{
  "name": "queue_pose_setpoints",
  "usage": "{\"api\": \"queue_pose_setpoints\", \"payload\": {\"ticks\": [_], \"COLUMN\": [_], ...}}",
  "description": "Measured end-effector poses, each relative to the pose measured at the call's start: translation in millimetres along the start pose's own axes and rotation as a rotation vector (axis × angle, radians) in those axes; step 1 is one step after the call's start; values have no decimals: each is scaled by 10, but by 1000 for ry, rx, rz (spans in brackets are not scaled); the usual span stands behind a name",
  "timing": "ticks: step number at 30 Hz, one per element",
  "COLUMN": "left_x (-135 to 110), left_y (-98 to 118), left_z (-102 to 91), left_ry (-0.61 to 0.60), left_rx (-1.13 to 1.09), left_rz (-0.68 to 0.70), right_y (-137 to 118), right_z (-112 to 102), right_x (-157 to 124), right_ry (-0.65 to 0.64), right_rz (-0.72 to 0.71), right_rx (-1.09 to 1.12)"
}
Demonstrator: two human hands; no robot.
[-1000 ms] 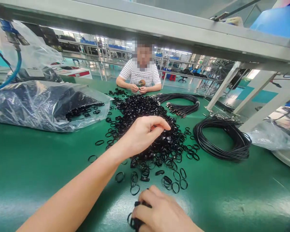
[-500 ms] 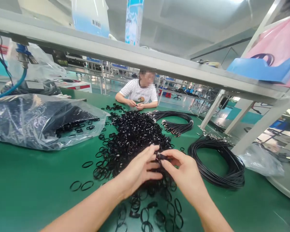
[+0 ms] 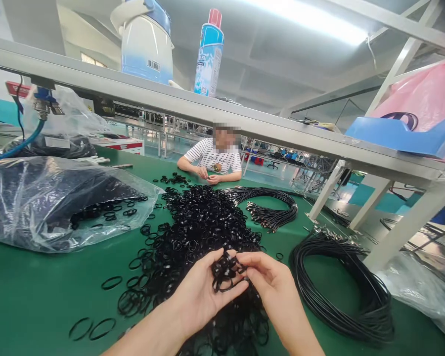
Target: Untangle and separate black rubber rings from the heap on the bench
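You held a small tangled clump of black rubber O-rings (image 3: 225, 273), long axis roughly upright, pinched closed between your cupped left hand (image 3: 203, 291) and right hand (image 3: 269, 284), above a heap of black O-rings (image 3: 193, 222) on a green bench mat (image 3: 33, 291); a clear plastic bag (image 3: 40, 212) held more rings.

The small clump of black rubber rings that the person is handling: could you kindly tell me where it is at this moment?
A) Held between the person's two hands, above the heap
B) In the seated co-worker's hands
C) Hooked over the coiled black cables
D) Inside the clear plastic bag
A: the small clump of black rubber rings sits between the left hand and the right hand, above the heap of rings.
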State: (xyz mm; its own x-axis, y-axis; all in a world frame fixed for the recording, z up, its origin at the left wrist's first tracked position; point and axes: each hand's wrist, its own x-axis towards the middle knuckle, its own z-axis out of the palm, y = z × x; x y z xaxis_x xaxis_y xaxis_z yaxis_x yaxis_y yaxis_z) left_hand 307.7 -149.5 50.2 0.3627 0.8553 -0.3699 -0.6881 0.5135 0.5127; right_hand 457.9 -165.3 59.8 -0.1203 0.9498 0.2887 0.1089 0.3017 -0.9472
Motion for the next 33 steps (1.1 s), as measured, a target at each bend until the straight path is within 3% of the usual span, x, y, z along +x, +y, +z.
{"api": "queue_pose_setpoints", "payload": {"ticks": [6, 10, 14, 17, 20, 23, 26, 29, 33], "left_x": [-70, -90, -157, -197, -179, -128, -107, -142, -215], "left_y": [59, 105, 111, 81, 66, 97, 160, 213, 213], "left_z": [-44, -76, -34, 12, 15, -21, -42, -19, 18], "left_ry": [88, -26, -101, -40, 20, 27, -11, -43, -99], "left_rx": [183, 385, 728, 978, 1078, 1079, 1048, 1028, 1047], "left_rz": [31, 139, 223, 227, 230, 232, 257, 239, 198], "right_y": [28, 15, 12, 23, 50, 107, 172, 177, 44], "right_z": [19, 35, 92, 147, 140, 29, -100, -122, 37], "right_x": [-1, -3, -31, -49, -32, 9, 28, 6, -61], "right_ry": [161, 172, 162, 187, 313, 439, 330, 257, 153], "right_rz": [136, 179, 203, 199, 151, 84, 88, 0, -30], "right_rx": [258, 418, 488, 470, 456, 365, 33, -345, -372]}}
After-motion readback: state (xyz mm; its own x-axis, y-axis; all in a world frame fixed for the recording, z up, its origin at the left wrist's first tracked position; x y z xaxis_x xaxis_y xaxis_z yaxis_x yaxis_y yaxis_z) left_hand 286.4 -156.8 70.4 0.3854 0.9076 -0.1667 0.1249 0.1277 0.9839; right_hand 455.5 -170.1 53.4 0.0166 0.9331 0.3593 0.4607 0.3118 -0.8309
